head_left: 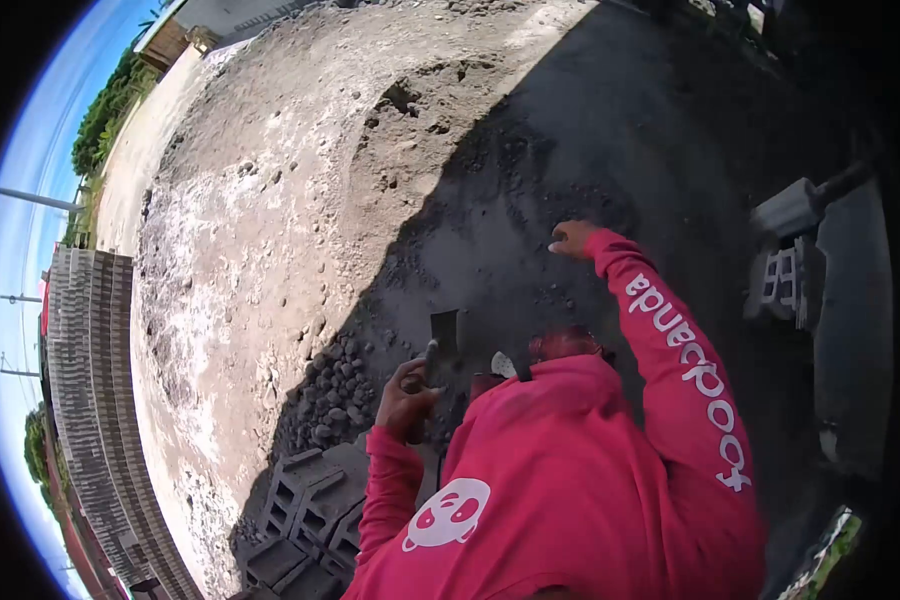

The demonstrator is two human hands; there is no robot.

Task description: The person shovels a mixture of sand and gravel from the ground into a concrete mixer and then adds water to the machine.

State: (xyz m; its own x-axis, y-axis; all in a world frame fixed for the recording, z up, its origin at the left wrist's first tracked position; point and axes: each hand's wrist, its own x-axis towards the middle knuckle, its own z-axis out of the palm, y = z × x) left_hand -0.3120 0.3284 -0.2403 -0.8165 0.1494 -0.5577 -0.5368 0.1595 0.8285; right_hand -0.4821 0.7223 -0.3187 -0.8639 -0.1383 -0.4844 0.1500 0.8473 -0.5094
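Gripping a tool point(440, 345), the left hand point(408, 402) is curled tight round its handle, low and left of centre, just ahead of the pink hoodie point(560, 480). The tool's dark flat blade stands up past the knuckles, over shaded ground point(530, 170); whether the blade touches the dirt cannot be told.

The right hand point(571, 238) is stretched farther out on a long pink sleeve point(685, 360) with white lettering. It is spread open and holds nothing, fingers pointing left, low over the dark ground; contact with the ground is unclear.

Between the two hands, close to the chest, sit a small pale scrap point(503, 365) and a reddish patch point(565, 345), both too blurred to name.

Just left of the tool lies a heap of gravel point(332, 392). Nearer, at the bottom left, grey hollow blocks point(305, 500) lie side by side. Far left and beyond, a sunlit mound point(350, 140) of sandy earth rises, with stones scattered across it. On the right, well apart from both hands, another hollow block point(782, 285) sits in shadow with a lighter block point(788, 208) just beyond it. Along the left edge runs a ribbed wall point(85, 400).
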